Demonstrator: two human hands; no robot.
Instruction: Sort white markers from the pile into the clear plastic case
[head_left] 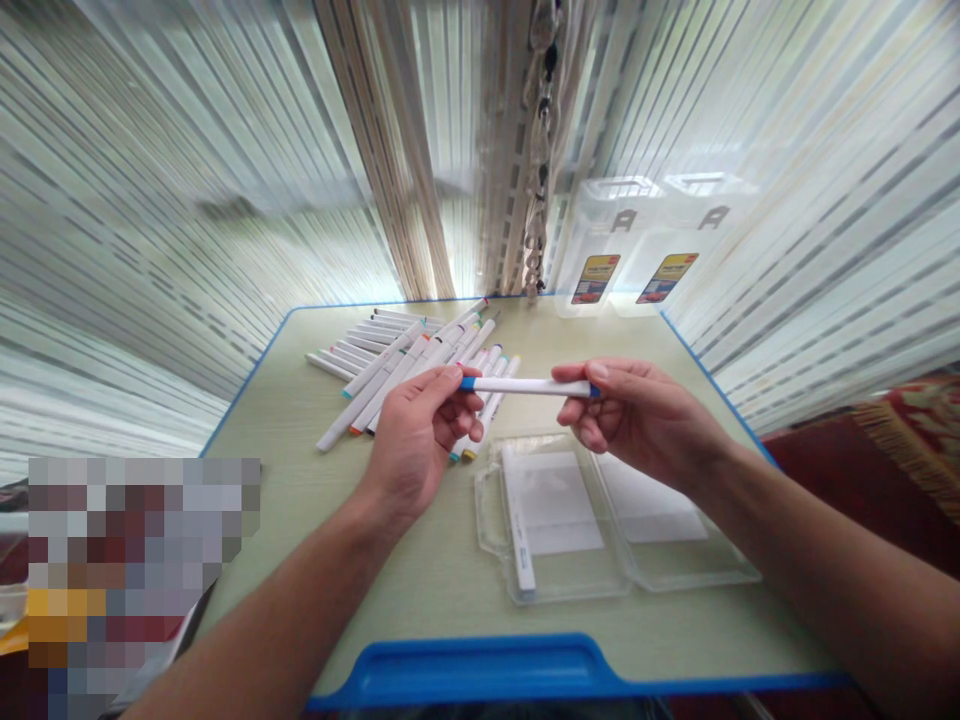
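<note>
A room in a home, it seems — blue-edged study desk (pixel 420 610), sheer striped curtains (pixel 150 200) behind

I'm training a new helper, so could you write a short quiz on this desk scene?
1. True or false: the left hand and the right hand hold the same marker.
2. How many markers lie inside the open clear case?
3. Where is the heap of loose markers? A) inside the case; B) near the far edge of the desk; C) on the floor.

Key: 1. True. 2. One. 3. B.
</note>
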